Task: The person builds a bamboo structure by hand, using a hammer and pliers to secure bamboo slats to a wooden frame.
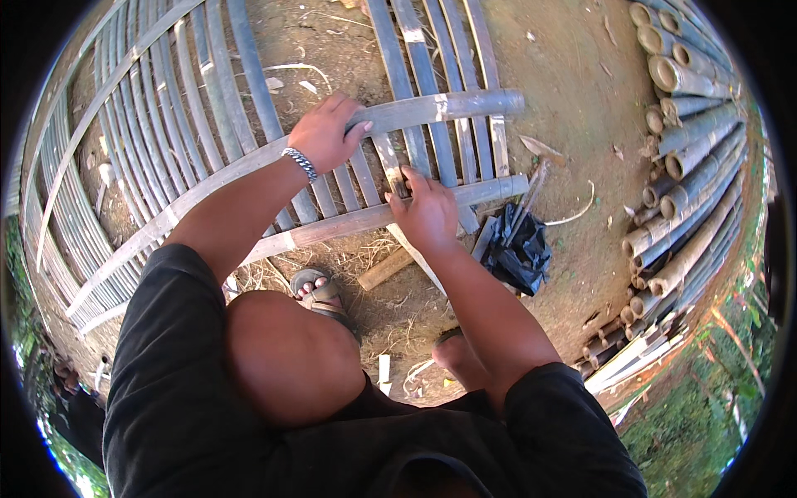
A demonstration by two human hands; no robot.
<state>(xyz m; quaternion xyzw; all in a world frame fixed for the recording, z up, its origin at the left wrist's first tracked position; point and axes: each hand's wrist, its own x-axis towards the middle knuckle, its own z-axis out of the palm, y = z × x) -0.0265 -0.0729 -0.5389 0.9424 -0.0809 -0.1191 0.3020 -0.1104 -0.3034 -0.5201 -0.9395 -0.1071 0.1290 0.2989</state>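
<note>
A lattice of split bamboo lies on the ground, its upright strips crossed by long rails. My left hand (328,133), with a chain bracelet at the wrist, is wrapped over the upper bamboo rail (465,105). My right hand (425,212) is closed around a narrow bamboo strip (388,158) beside the lower bamboo rail (490,190). That strip passes between the two rails and runs on below the right hand. To the right of my hands, several more strips (452,75) cross under the upper rail. My fingertips on the far sides are partly hidden.
Stacked bamboo poles (681,149) lie along the right side. A crumpled black plastic bag (515,249) sits by my right forearm. Near my sandalled foot (320,292) is a short piece of wood (386,270). Dry shavings litter the dirt.
</note>
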